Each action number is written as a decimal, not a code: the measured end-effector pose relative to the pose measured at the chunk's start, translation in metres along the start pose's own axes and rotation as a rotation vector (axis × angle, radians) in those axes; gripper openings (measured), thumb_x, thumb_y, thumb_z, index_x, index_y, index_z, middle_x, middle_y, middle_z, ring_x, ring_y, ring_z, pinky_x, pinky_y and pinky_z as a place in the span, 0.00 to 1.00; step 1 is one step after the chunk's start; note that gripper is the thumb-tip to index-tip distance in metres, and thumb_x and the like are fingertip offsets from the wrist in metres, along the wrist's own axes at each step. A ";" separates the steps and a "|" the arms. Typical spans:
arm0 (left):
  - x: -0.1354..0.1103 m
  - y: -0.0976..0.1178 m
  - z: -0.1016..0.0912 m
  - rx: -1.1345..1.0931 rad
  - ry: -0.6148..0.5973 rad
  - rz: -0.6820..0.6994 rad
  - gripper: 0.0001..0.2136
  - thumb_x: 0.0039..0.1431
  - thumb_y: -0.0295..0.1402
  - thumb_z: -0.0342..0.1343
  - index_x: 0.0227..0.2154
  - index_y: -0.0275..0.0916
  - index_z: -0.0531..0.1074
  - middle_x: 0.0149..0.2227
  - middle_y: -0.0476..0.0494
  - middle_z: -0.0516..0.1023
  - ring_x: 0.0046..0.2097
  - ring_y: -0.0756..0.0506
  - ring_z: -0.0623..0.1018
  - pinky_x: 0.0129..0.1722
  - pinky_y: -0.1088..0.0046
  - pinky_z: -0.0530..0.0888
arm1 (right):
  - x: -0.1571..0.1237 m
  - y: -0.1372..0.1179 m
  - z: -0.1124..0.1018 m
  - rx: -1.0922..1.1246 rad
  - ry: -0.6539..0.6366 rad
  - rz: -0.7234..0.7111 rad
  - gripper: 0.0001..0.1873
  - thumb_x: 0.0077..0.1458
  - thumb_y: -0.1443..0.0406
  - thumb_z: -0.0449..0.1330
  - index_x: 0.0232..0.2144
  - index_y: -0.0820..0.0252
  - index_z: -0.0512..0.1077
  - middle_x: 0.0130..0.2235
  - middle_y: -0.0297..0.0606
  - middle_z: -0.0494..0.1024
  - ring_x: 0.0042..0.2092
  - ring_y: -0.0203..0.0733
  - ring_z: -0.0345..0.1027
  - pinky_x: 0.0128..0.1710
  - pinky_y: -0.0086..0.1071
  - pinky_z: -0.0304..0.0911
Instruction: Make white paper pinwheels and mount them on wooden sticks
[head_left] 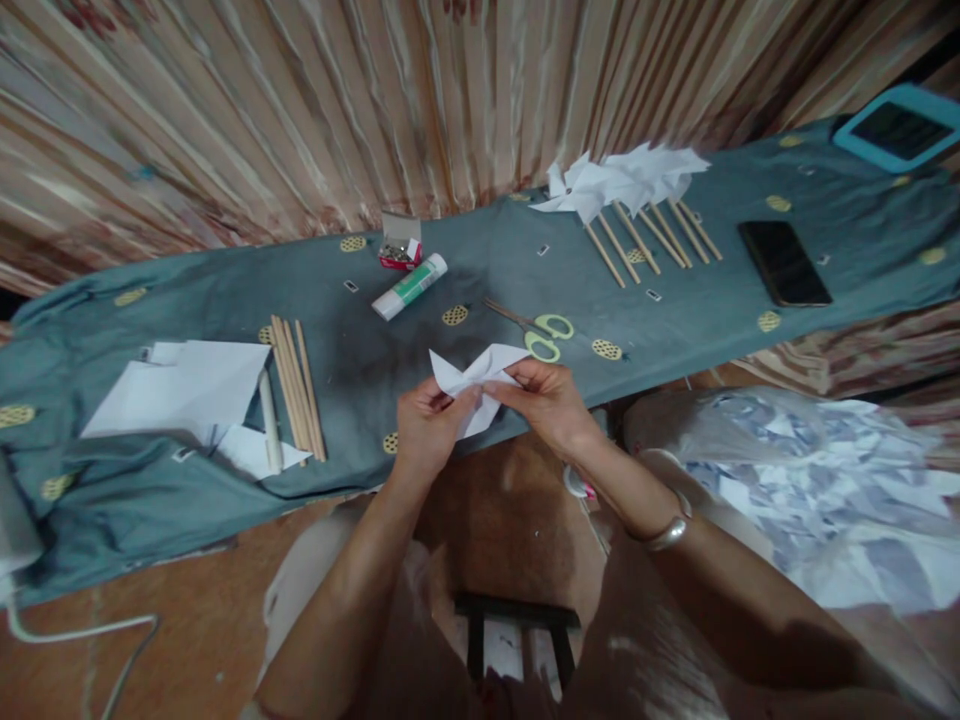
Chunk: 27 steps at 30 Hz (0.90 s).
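Note:
A white paper pinwheel (495,362), its corners folded in toward the middle, is held up at the near edge of the cloth-covered table. My left hand (431,425) pinches it from the left, thumb near the centre. From the right, my right hand (546,398) grips it, with the thumb pressed at the middle. Just beyond the right hand lie scissors (553,328) with light green handles. Farther back are a glue stick (409,287) and a small open box of metal pins or tacks (400,250). The paper's underside is hidden.
Finished pinwheels (622,182) on sticks lie at the back right, near a black phone (784,262) and a blue-framed tablet (904,128). White paper sheets (187,385) and several wooden sticks (296,390) lie on the left. A plastic bag of paper pieces (817,490) stands at right.

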<state>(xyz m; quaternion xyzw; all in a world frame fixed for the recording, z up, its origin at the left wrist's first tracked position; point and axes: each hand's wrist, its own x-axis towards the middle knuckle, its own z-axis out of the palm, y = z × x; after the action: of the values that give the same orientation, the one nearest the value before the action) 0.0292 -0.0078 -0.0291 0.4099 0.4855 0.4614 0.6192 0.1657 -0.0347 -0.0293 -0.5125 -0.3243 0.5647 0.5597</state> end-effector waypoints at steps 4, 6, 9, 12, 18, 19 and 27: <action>0.000 -0.003 -0.001 0.001 -0.009 0.023 0.15 0.34 0.38 0.72 0.28 0.36 0.82 0.28 0.45 0.83 0.28 0.48 0.78 0.32 0.71 0.76 | 0.001 0.001 -0.001 -0.011 -0.011 -0.007 0.13 0.36 0.58 0.74 0.24 0.57 0.78 0.28 0.31 0.80 0.30 0.35 0.69 0.35 0.32 0.67; 0.000 -0.004 -0.002 0.006 -0.019 0.041 0.15 0.36 0.38 0.72 0.28 0.36 0.82 0.28 0.45 0.83 0.28 0.48 0.78 0.32 0.72 0.76 | 0.001 0.001 -0.002 -0.020 -0.006 -0.006 0.13 0.36 0.58 0.74 0.23 0.57 0.78 0.28 0.31 0.80 0.30 0.35 0.69 0.34 0.32 0.67; 0.000 -0.005 -0.003 0.018 -0.033 0.058 0.14 0.37 0.38 0.71 0.28 0.36 0.82 0.27 0.46 0.83 0.27 0.49 0.77 0.31 0.73 0.75 | 0.001 0.001 -0.001 -0.026 -0.005 -0.003 0.12 0.37 0.59 0.73 0.23 0.57 0.77 0.27 0.31 0.79 0.29 0.35 0.68 0.33 0.32 0.66; 0.001 -0.006 -0.004 0.036 -0.028 0.066 0.14 0.38 0.39 0.71 0.28 0.36 0.82 0.27 0.46 0.82 0.27 0.49 0.76 0.30 0.73 0.74 | 0.000 0.001 -0.001 -0.024 0.005 -0.002 0.10 0.38 0.60 0.73 0.23 0.57 0.77 0.27 0.31 0.79 0.29 0.35 0.68 0.33 0.32 0.66; 0.000 -0.006 -0.004 0.083 -0.018 0.063 0.13 0.39 0.38 0.69 0.29 0.36 0.82 0.26 0.47 0.82 0.26 0.50 0.75 0.28 0.74 0.72 | 0.001 0.001 -0.001 -0.036 0.023 -0.002 0.10 0.38 0.60 0.72 0.23 0.58 0.77 0.26 0.31 0.78 0.28 0.35 0.68 0.32 0.32 0.65; 0.000 -0.005 -0.004 0.086 -0.016 0.065 0.13 0.39 0.38 0.69 0.29 0.36 0.82 0.26 0.47 0.82 0.26 0.50 0.75 0.28 0.74 0.72 | 0.001 0.002 -0.001 -0.039 0.024 -0.003 0.10 0.38 0.60 0.72 0.23 0.58 0.76 0.26 0.31 0.78 0.28 0.35 0.68 0.32 0.33 0.65; 0.000 -0.004 -0.001 0.087 0.020 0.078 0.11 0.39 0.36 0.69 0.27 0.36 0.82 0.24 0.48 0.80 0.24 0.51 0.72 0.26 0.76 0.71 | 0.002 0.003 -0.001 -0.076 0.032 -0.013 0.12 0.39 0.58 0.71 0.24 0.58 0.76 0.27 0.32 0.79 0.29 0.36 0.68 0.33 0.33 0.66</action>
<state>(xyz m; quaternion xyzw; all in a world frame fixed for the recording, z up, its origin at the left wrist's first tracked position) 0.0284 -0.0088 -0.0331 0.4502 0.4949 0.4679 0.5774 0.1659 -0.0338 -0.0328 -0.5405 -0.3397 0.5401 0.5485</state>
